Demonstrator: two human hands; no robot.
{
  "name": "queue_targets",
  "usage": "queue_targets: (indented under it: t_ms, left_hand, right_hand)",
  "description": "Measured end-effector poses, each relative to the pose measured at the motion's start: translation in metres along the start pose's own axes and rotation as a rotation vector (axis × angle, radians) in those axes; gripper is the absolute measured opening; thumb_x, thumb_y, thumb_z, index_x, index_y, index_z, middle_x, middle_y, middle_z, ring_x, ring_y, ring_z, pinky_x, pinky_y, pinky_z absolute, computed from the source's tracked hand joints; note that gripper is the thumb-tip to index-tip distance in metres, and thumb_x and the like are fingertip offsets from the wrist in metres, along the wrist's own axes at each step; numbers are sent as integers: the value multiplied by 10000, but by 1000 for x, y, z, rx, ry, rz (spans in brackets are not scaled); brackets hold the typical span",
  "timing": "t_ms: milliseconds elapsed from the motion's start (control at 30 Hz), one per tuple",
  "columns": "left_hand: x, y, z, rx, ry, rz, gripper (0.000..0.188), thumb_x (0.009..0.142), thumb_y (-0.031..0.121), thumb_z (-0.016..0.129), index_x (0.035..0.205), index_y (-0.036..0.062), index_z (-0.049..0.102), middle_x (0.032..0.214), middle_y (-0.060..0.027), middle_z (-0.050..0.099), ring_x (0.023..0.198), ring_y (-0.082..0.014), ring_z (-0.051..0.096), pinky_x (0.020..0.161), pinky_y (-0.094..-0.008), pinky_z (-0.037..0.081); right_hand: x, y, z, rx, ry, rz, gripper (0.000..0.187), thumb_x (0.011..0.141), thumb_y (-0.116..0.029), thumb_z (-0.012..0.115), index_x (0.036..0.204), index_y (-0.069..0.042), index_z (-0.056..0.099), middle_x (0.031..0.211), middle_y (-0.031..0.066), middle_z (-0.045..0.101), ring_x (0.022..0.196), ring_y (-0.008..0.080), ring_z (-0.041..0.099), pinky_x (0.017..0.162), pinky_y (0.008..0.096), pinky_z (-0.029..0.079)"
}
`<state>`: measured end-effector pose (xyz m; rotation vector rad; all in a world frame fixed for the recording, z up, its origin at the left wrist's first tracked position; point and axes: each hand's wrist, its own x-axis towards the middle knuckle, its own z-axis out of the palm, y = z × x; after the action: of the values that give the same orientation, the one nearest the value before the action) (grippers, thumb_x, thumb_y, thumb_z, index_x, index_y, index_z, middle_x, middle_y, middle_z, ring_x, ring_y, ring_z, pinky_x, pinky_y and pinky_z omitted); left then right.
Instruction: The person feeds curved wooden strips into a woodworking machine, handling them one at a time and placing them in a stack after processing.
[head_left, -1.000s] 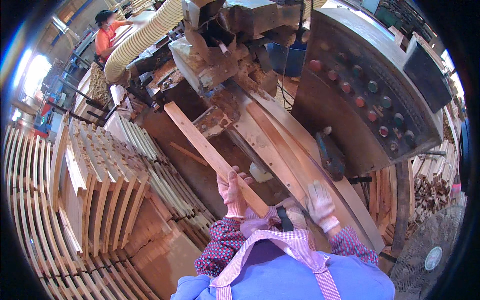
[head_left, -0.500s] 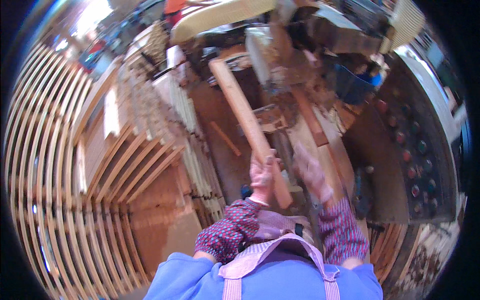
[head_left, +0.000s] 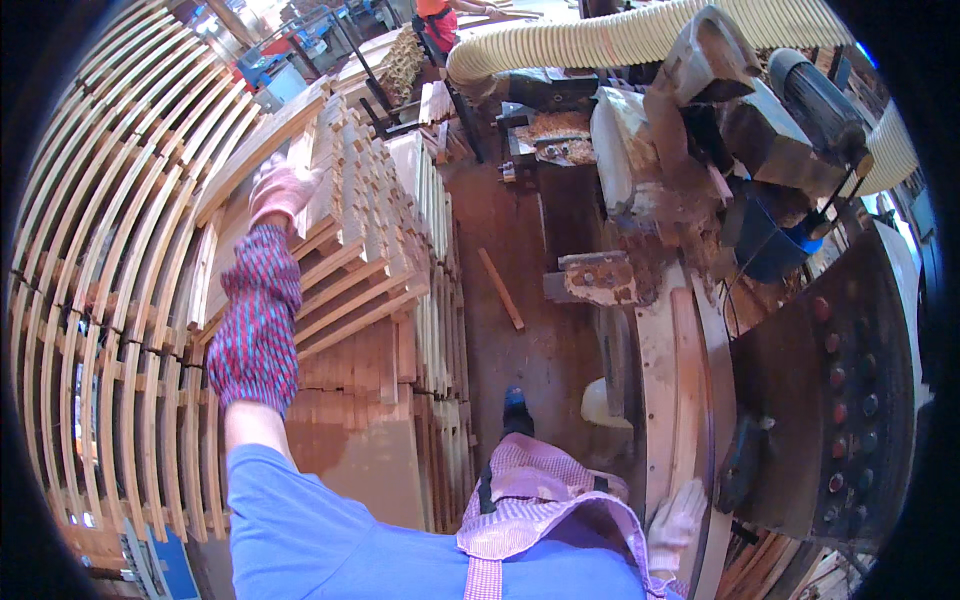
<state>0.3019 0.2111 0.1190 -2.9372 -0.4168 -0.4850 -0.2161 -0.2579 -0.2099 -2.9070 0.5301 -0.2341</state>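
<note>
My left hand (head_left: pixel 283 190), in a pale pink glove, reaches out at the far left over a stack of cut wooden boards (head_left: pixel 355 205). Its fingers are stretched out and lie at the upper boards of the stack; I see nothing gripped in them. At the lower right, my right hand (head_left: pixel 678 525), gloved alike, rests flat with its fingers extended. Beneath and ahead of it a long wooden strip (head_left: pixel 686 380) lies along the machine's narrow bed (head_left: pixel 655 400), its far end close to the dusty machine head (head_left: pixel 680 215).
Slatted wood stacks (head_left: pixel 110 250) line the left. A control panel (head_left: pixel 840 400) with round buttons stands right. Behind are a ribbed hose (head_left: pixel 620 40) and blue bucket (head_left: pixel 775 240). A loose stick (head_left: pixel 501 289) lies on the floor; another person (head_left: pixel 437 22) stands far off.
My left hand no longer holds the wooden board; it has moved far left to the stack. My right hand has come back toward me along the bed. My view has shifted too.
</note>
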Motion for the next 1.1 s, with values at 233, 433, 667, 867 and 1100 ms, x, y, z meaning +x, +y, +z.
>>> queue_targets:
  t_ms: [233, 433, 667, 867, 1100]
  left_hand:
    - [26, -56, 31, -221, -355, 26, 536, 727, 371, 740, 989, -92, 671, 916, -264, 687, 880, -324, 696, 741, -386, 529]
    - [-160, -123, -15, -857, -359, 14, 260, 828, 146, 659, 1035, -8, 635, 846, 7, 617, 772, -83, 554, 685, -278, 472]
    - [-378, -82, -27, -1669, -505, -297, 502, 884, 326, 633, 1207, -54, 578, 965, -104, 674, 793, -159, 664, 705, -287, 561]
    - [-447, 40, 13, -2110, -555, -221, 572, 841, 126, 653, 1376, 53, 466, 1176, -58, 605, 1000, -173, 615, 818, -309, 536]
    - [-445, 118, 42, -2279, -883, 113, 563, 836, 15, 586, 1380, 44, 443, 1307, -34, 533, 1243, -155, 491, 1049, -327, 417]
  right_hand:
    - [175, -8, 33, -232, -75, 123, 558, 945, -272, 487, 1434, -27, 380, 1519, 161, 342, 1383, 333, 341, 1163, 466, 226]
    - [250, 4, 72, -235, 23, 7, 518, 957, -303, 451, 1428, -91, 415, 1505, 147, 360, 1374, 343, 340, 1155, 472, 224]
    - [217, -150, -28, 1061, -98, -258, 305, 912, -138, 542, 1178, -12, 625, 1258, 151, 610, 1114, 250, 597, 952, 342, 459]
    - [83, -224, -107, 1523, -782, -540, 897, 835, -12, 669, 1542, -52, 119, 1360, 125, 520, 1069, 177, 582, 894, 315, 494]
    - [26, -136, -102, 1262, -157, -30, 669, 820, 1, 653, 1438, -29, 399, 1311, 153, 575, 1175, 259, 577, 974, 335, 468]
